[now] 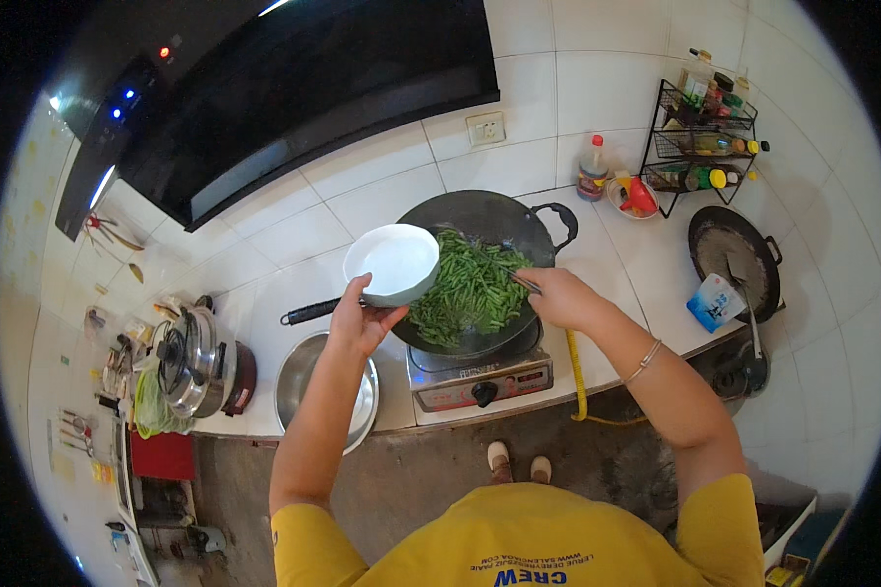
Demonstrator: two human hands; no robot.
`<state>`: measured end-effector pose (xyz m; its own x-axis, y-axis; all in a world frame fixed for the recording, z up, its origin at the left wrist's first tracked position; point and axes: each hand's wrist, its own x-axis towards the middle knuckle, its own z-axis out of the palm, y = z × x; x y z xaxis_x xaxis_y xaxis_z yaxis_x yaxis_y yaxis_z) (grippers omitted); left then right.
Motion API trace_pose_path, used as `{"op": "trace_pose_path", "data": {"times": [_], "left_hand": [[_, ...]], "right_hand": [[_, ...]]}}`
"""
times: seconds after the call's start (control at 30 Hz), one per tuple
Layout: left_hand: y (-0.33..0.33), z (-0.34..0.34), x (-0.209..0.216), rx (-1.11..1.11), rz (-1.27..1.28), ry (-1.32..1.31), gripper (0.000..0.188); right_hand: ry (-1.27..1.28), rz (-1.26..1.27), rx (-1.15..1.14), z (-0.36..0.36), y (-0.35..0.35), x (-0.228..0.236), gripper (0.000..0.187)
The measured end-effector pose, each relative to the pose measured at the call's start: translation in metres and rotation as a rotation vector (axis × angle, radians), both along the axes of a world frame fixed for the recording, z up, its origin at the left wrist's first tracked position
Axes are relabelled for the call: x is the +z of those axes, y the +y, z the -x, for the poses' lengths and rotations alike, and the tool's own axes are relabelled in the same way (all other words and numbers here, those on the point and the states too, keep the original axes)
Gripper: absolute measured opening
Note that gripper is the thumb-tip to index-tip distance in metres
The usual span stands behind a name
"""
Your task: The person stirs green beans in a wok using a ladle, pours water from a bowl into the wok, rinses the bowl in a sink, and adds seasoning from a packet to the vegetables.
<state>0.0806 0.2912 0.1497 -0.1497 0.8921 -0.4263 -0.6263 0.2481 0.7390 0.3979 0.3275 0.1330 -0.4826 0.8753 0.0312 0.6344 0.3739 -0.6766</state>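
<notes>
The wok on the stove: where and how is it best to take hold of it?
Probably best by the long black handle, coming from the person's left: it is straight and sticks out leftward beyond the rim of the wok, away from the beans. The loop handle at the far right could give a second grip. The left hand now holds the white bowl.

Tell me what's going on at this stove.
A person in a yellow shirt has both hands busy at a dark wok on a tabletop stove. The left hand holds a white bowl by the wok's left side. The right hand grips a thin utensil whose kind is hard to make out. Cut green beans lie in the wok; a metal basin sits left of the stove.
</notes>
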Motion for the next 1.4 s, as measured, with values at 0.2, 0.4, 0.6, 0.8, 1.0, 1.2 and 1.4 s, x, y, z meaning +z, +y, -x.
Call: {"op": "trace_pose_path", "data": {"times": [0.2, 0.4, 0.6, 0.8, 1.0, 1.2, 1.4], "left_hand": [[-0.023, -0.007, -0.003, 0.108, 0.026, -0.046, 0.059], [-0.042, -0.015, -0.003, 0.13, 0.009, -0.116, 0.063], [-0.073, -0.02, 0.001, 0.2, 0.001, -0.115, 0.062], [-0.082, -0.014, -0.004, 0.162, -0.057, -0.156, 0.065], [-0.114, 0.015, -0.012, 0.181, -0.063, -0.11, 0.065], [-0.127, 0.037, -0.028, 0.223, -0.005, -0.126, 0.066], [-0.149, 0.073, -0.043, 0.236, -0.013, -0.131, 0.063]], "right_hand": [[-0.504, -0.298, 0.201, -0.013, -0.046, 0.042, 0.042], [-0.535, -0.349, 0.218, -0.083, -0.081, 0.1, 0.038], [-0.708, -0.255, 0.288, -0.068, -0.104, 0.137, 0.032], [-0.585, -0.265, 0.08, -0.037, -0.077, 0.067, 0.036], [-0.364, -0.115, -0.191, -0.043, -0.072, 0.074, 0.038], [0.072, 0.003, -0.075, -0.023, -0.051, -0.007, 0.034], [-0.267, 0.012, -0.041, -0.031, -0.069, 0.078, 0.039]]}}
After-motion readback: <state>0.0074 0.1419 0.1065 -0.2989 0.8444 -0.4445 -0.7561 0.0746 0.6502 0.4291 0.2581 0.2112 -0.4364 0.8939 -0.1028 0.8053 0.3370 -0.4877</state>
